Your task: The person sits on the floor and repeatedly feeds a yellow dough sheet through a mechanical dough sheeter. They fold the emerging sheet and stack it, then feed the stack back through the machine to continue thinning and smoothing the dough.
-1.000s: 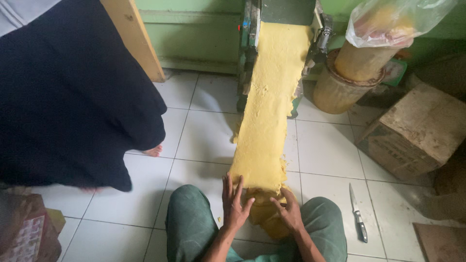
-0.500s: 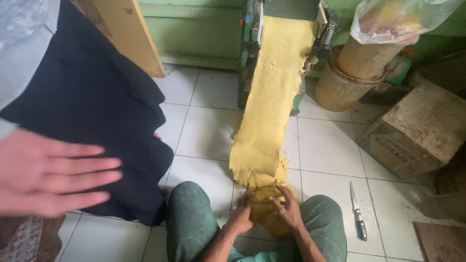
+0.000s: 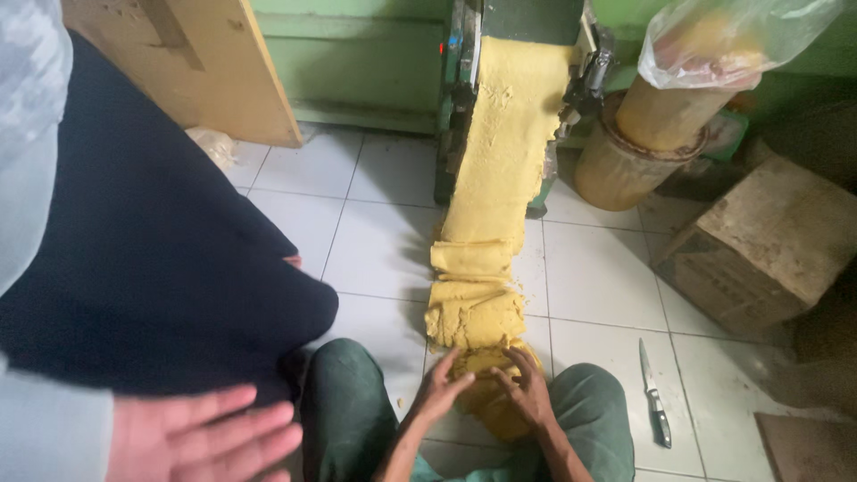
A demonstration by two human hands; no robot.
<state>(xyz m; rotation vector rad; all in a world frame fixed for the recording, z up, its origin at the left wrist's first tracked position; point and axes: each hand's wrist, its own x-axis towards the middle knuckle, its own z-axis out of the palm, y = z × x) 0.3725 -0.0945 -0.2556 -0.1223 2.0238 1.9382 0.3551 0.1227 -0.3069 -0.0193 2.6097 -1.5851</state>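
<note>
A long yellow sheet of dough (image 3: 504, 152) runs down from a green rolling machine (image 3: 460, 54) and stacks in loose folds (image 3: 473, 312) on the white tiled floor (image 3: 375, 241), ending between the knees of a seated worker in green trousers (image 3: 344, 402). The worker's left hand (image 3: 442, 388) and right hand (image 3: 527, 388) both rest on the lowest lump of dough (image 3: 486, 412), fingers loosely spread and bent over its top, pressing on it rather than closing around it. The two hands sit close together, nearly touching at the fingertips.

At the left stands a second person in a dark skirt (image 3: 152, 286), whose open hand (image 3: 201, 437) with a grey sleeve reaches into the near corner, well apart from the dough. A knife (image 3: 653, 397) lies on the tiles just right of the worker's right knee. Behind it are a worn cardboard box (image 3: 768, 241), a dusty drum (image 3: 625, 170) topped by a clear plastic bag (image 3: 732, 40), and, at far left, a wooden board (image 3: 205, 62) leaning against the green wall.
</note>
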